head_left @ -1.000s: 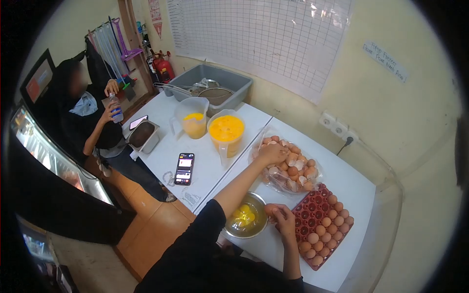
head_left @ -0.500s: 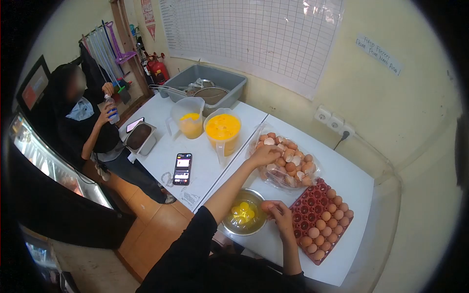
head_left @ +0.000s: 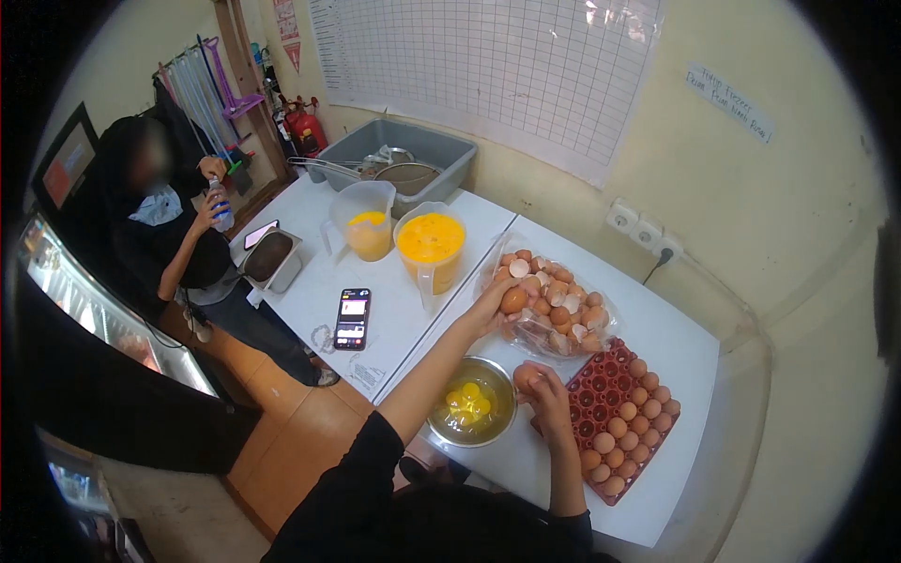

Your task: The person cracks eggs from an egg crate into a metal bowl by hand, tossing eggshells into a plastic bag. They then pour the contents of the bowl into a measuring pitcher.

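My left hand (head_left: 490,310) is closed around a rounded brown egg (head_left: 513,300) at the near left edge of the plastic bag of eggshells (head_left: 560,314); whether that egg is whole I cannot tell. Between finger and thumb, my right hand (head_left: 548,402) holds another brown egg (head_left: 526,377) beside the right rim of a metal bowl. Several yolks in clear egg white lie in this bowl (head_left: 472,402). To the right is a red egg tray (head_left: 588,399), with eggs in its right part and bare hollows on its left.
Two jugs (head_left: 368,225) (head_left: 430,246) of yellow egg liquid, a phone (head_left: 353,319), a metal container (head_left: 274,261) and a grey tub (head_left: 450,169) with sieves stand on the tables. A person (head_left: 160,216) at the left holds a bottle.
My left hand has drawn back from over the shells toward the bag's near left edge, and a brown egg now shows in it. My right hand with its egg has shifted slightly right, off the bowl's rim.
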### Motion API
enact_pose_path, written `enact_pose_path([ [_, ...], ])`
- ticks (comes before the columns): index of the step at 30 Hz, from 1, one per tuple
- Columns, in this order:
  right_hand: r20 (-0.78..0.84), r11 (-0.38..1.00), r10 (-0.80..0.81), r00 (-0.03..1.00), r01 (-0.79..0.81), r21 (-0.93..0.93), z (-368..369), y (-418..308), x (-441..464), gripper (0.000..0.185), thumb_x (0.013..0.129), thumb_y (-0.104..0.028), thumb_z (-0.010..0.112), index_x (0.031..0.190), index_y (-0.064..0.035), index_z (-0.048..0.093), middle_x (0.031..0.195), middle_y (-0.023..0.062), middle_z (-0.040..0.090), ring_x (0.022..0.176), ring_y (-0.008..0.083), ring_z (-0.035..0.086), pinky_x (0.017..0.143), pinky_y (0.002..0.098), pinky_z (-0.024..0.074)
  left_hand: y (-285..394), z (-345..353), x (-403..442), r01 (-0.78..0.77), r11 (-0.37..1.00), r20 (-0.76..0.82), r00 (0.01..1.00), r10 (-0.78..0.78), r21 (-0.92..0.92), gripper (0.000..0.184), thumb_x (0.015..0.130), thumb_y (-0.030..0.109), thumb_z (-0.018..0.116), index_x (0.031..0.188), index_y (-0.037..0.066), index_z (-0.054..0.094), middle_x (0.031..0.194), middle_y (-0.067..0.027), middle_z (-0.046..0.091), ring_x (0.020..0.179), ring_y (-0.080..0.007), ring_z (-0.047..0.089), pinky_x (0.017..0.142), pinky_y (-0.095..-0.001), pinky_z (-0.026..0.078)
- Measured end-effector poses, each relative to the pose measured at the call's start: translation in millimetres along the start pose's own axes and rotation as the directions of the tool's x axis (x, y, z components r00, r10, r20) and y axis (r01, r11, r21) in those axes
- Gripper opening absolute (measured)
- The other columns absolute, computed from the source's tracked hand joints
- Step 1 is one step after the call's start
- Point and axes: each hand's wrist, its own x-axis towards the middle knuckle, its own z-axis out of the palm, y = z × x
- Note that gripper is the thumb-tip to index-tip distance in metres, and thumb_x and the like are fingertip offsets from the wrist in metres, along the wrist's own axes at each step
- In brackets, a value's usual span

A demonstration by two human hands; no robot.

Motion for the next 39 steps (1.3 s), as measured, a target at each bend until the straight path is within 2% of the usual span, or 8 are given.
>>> enact_pose_path([
  [10, 0.183, 0.961, 0.100, 0.978, -0.143, 0.237, 13, -4, -6, 0.037, 0.100, -0.020, 0.052, 0.128, 0.0055, 0.051, 0.111, 0.0126, 0.064, 0.087, 0.0205, 0.067, 0.078, 0.0279, 0.0549, -43, -9, -94, 0.023, 0.957, -0.007, 1.000, -0.026, -0.288, 0.034, 0.099, 0.033, 0.048, 0.108, 0.002, 0.059, 0.091, -0.0105, 0.062, 0.065, -0.0184, 0.055, 0.059, -0.0274, 0.046],
  [16, 0.180, 0.981, 0.114, 0.977, -0.139, 0.137, 32, -4, -15, 0.042, 0.100, -0.026, 0.056, 0.129, 0.0038, 0.051, 0.110, 0.0129, 0.063, 0.088, 0.0187, 0.067, 0.078, 0.0247, 0.0544, -49, 2, -143, -0.022, 0.943, -0.088, 0.996, -0.008, -0.333, 0.037, 0.100, 0.035, 0.045, 0.108, 0.001, 0.058, 0.091, -0.0116, 0.062, 0.069, -0.0200, 0.055, 0.067, -0.0302, 0.047],
  [22, 0.147, 0.998, 0.046, 0.988, -0.038, -0.052, 39, 4, -13, 0.040, 0.097, -0.022, 0.064, 0.127, 0.0016, 0.053, 0.112, 0.0139, 0.065, 0.088, 0.0186, 0.067, 0.077, 0.0260, 0.0549, -64, -3, -165, -0.004, 0.936, -0.179, 0.982, -0.063, -0.351, 0.039, 0.102, 0.037, 0.043, 0.110, 0.002, 0.058, 0.088, -0.0107, 0.061, 0.059, -0.0170, 0.053, 0.055, -0.0260, 0.043],
  [28, 0.128, 0.888, -0.312, 0.941, 0.337, -0.313, 68, -18, -24, 0.043, 0.090, -0.014, 0.072, 0.126, 0.0026, 0.055, 0.111, 0.0136, 0.065, 0.094, 0.0165, 0.064, 0.080, 0.0263, 0.0523, -79, 0, -169, 0.011, 0.932, -0.226, 0.969, -0.099, -0.362, 0.037, 0.102, 0.041, 0.045, 0.106, 0.006, 0.058, 0.081, -0.0074, 0.060, 0.047, -0.0104, 0.045, 0.044, -0.0213, 0.034],
  [31, 0.117, 0.503, -0.759, 0.641, 0.691, -0.519, 83, -47, -44, 0.050, 0.084, -0.013, 0.077, 0.125, 0.0039, 0.054, 0.113, 0.0166, 0.061, 0.099, 0.0212, 0.064, 0.085, 0.0312, 0.0520, -87, 2, -169, -0.010, 0.922, -0.239, 0.967, -0.090, -0.387, 0.036, 0.099, 0.042, 0.049, 0.107, 0.008, 0.056, 0.079, -0.0094, 0.061, 0.046, -0.0096, 0.042, 0.043, -0.0223, 0.032],
  [34, 0.229, 0.355, -0.830, 0.508, 0.798, -0.486, 81, -36, -45, 0.053, 0.083, -0.013, 0.078, 0.126, 0.0046, 0.053, 0.114, 0.0174, 0.060, 0.103, 0.0234, 0.063, 0.087, 0.0325, 0.0519, -87, 10, -168, 0.009, 0.921, -0.217, 0.971, -0.102, -0.390, 0.034, 0.099, 0.040, 0.048, 0.107, 0.007, 0.056, 0.079, -0.0086, 0.060, 0.046, -0.0094, 0.042, 0.044, -0.0225, 0.034],
  [38, 0.083, 0.698, -0.638, 0.765, 0.620, -0.359, 83, -19, -49, 0.049, 0.086, -0.010, 0.075, 0.128, 0.0037, 0.052, 0.116, 0.0149, 0.061, 0.107, 0.0211, 0.061, 0.092, 0.0324, 0.0504, -82, 25, -172, -0.005, 0.912, -0.306, 0.943, -0.132, -0.410, 0.034, 0.099, 0.040, 0.049, 0.106, 0.008, 0.056, 0.079, -0.0077, 0.060, 0.048, -0.0101, 0.043, 0.048, -0.0225, 0.037],
  [39, 0.084, 0.700, -0.635, 0.768, 0.617, -0.360, 81, -15, -49, 0.049, 0.086, -0.010, 0.075, 0.128, 0.0037, 0.052, 0.116, 0.0149, 0.061, 0.107, 0.0211, 0.061, 0.092, 0.0324, 0.0504, -82, 27, -173, -0.019, 0.910, -0.316, 0.940, -0.125, -0.414, 0.034, 0.099, 0.040, 0.049, 0.106, 0.008, 0.056, 0.080, -0.0072, 0.060, 0.049, -0.0103, 0.044, 0.049, -0.0223, 0.038],
])
